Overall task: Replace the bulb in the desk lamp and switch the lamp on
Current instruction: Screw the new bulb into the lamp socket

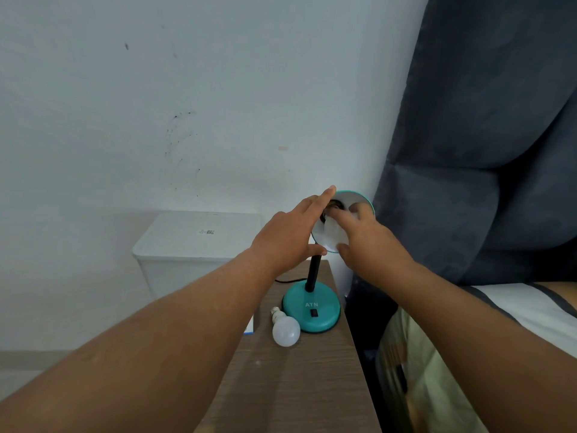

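Observation:
A teal desk lamp stands on a narrow wooden table, its round base (312,310) carrying a black switch (314,313) and a black stem. The shade (359,198) tilts toward me, white inside. My left hand (290,235) grips the shade's left rim from outside. My right hand (365,235) reaches into the shade and its fingers close around a white bulb (334,234) at the dark socket. A second white bulb (284,329) lies on its side on the table, just left of the base.
The wooden table (296,385) is narrow, with its right edge next to a bed with a dark padded headboard (484,135). A white bin (199,245) stands behind the table on the left. The lamp's black cord (288,281) runs left from the base.

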